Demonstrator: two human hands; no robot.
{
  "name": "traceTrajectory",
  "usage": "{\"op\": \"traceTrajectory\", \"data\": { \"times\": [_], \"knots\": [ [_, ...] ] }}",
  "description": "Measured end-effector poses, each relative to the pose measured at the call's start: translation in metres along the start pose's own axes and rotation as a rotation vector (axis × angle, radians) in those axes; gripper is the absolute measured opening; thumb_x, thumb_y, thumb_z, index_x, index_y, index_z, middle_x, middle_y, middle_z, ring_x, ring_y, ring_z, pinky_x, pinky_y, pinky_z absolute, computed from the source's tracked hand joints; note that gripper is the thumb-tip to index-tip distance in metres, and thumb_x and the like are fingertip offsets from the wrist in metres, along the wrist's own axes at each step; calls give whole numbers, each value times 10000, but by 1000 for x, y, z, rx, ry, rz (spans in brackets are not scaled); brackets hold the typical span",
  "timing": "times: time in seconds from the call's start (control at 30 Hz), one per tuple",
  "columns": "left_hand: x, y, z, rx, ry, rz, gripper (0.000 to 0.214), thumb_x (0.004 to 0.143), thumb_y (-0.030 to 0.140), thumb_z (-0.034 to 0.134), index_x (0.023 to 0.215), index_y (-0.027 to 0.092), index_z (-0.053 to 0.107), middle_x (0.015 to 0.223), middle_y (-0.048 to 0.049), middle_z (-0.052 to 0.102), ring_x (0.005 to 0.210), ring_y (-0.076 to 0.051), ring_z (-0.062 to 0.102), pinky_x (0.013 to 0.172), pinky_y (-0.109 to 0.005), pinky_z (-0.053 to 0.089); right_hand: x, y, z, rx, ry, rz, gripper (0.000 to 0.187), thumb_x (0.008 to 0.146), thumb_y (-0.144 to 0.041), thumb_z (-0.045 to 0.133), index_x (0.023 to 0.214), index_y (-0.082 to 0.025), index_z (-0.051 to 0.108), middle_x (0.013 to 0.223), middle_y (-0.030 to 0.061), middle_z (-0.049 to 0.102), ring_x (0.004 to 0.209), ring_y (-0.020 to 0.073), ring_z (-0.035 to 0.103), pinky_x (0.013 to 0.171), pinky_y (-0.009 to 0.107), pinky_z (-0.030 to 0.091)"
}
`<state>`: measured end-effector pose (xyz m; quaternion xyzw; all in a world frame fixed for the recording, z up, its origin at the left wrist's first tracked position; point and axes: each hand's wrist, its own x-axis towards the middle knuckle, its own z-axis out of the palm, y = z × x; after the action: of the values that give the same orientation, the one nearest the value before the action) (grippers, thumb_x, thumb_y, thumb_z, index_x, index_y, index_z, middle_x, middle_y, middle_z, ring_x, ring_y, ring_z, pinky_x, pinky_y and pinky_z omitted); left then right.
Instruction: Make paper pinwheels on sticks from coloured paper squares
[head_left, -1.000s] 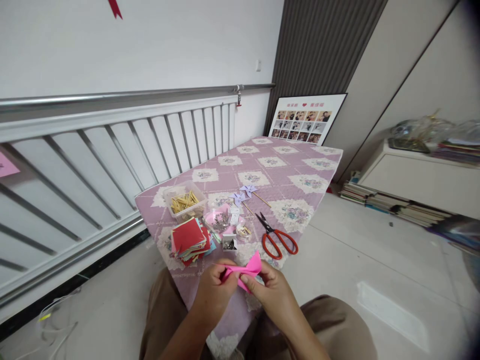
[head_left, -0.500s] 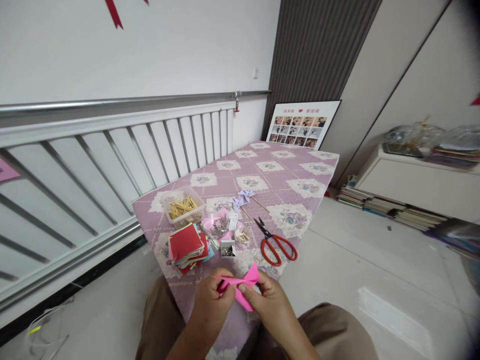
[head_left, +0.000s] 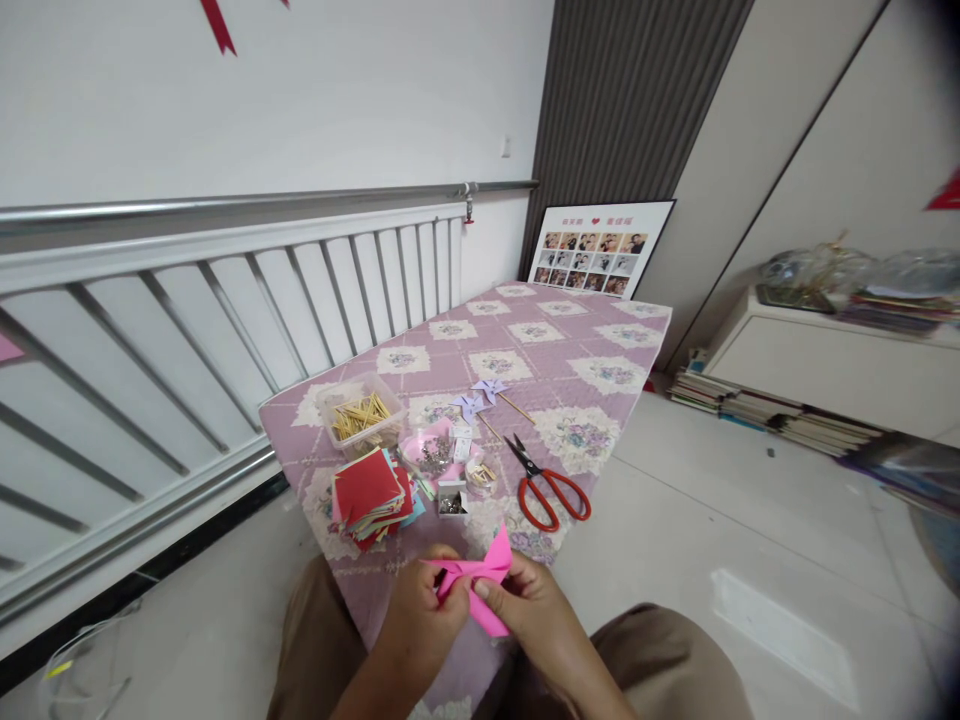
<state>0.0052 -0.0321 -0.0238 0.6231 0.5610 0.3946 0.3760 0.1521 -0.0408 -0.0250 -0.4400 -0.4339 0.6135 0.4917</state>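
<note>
Between my two hands is a bright pink paper pinwheel (head_left: 491, 568), its blades folded in toward the middle. My left hand (head_left: 427, 610) pinches its left side. With thumb and fingers, my right hand (head_left: 536, 610) grips the right side, one blade sticking up and another hanging down. Beyond lie a small white box of metal pins (head_left: 452, 500), a round tub of small metal pieces (head_left: 481, 474) and a pink dish of pins (head_left: 431, 452). Red-handled scissors (head_left: 551, 490) rest to the right, blades pointing away.
A stack of coloured paper squares (head_left: 369, 490) sits at the left, before a clear box of wooden sticks (head_left: 364, 415). Two lilac pinwheels (head_left: 480, 400) on sticks lie farther back. The flowered tablecloth (head_left: 540, 335) stretches toward a photo board (head_left: 600, 250); a radiator (head_left: 262, 310) runs alongside.
The pink pinwheel has tilted slightly in my hands, its upper blade standing more upright and its lower one reaching farther down. My head view has shifted a little.
</note>
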Motion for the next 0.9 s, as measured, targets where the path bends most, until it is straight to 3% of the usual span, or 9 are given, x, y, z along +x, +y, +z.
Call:
{"op": "traceTrajectory", "data": {
  "times": [0.53, 0.8, 0.9],
  "knots": [
    [-1, 1, 2, -16, 4, -40, 130, 682, 179, 539, 712, 161, 664, 655, -35, 650, 625, -172, 574, 624, -276, 423, 3, 12, 0, 33, -1, -3, 306, 663, -452, 787, 768, -171, 727, 645, -11, 676, 586, 137, 549, 597, 260, 420],
    [3, -4, -4, -229, -205, -161, 117, 705, 206, 535, 676, 153, 636, 636, -1, 574, 595, -126, 467, 554, -229, 360, 4, 18, 2, 30, 40, 40, 340, 638, -471, 787, 715, -161, 671, 586, -39, 619, 505, 98, 469, 525, 223, 345],
    [2, -9, -6, -255, -243, -207, 130, 717, 214, 530, 683, 150, 638, 585, 18, 527, 537, -108, 410, 508, -225, 301, 4, 21, 5, 32, 39, 43, 341, 624, -473, 788, 702, -163, 670, 589, -34, 629, 514, 109, 489, 532, 230, 368]
  ]
}}
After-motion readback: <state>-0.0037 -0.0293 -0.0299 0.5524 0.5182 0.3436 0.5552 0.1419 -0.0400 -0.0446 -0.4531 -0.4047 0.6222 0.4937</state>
